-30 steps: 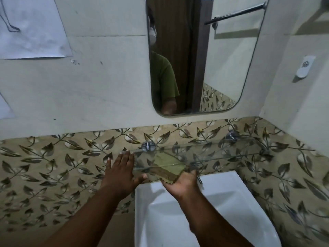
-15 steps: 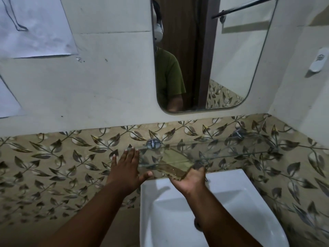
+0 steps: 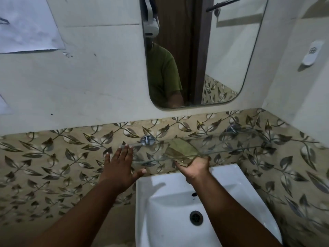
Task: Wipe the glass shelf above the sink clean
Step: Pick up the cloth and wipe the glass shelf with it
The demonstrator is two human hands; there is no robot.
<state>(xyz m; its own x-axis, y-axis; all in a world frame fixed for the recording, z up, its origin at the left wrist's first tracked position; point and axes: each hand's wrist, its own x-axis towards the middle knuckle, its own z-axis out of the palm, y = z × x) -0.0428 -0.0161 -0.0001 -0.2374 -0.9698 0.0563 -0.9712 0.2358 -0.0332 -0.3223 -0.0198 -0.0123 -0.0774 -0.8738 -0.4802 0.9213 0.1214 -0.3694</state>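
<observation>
The clear glass shelf (image 3: 240,145) runs along the leaf-patterned tiles above the white sink (image 3: 229,172), held by two chrome brackets. My left hand (image 3: 119,168) lies flat with fingers spread at the shelf's left end and holds nothing. My right hand (image 3: 195,166) is at the shelf's front edge near the middle, palm up, gripping a greenish-yellow cloth (image 3: 181,149) that is spread against the glass. Glass and cloth hide my right fingers. I cannot tell whether the cloth lies on top of the glass or under it.
A mirror (image 3: 226,50) hangs just above the shelf and reflects a person in a green shirt. The side wall on the right carries a white fixture (image 3: 311,53). Paper sheets (image 3: 26,24) are stuck on the wall at upper left. The sink drain (image 3: 196,217) is below my right forearm.
My right hand and the cloth have slid a little to the right along the shelf. The left hand stays at the shelf's left end. The view has tipped down slightly.
</observation>
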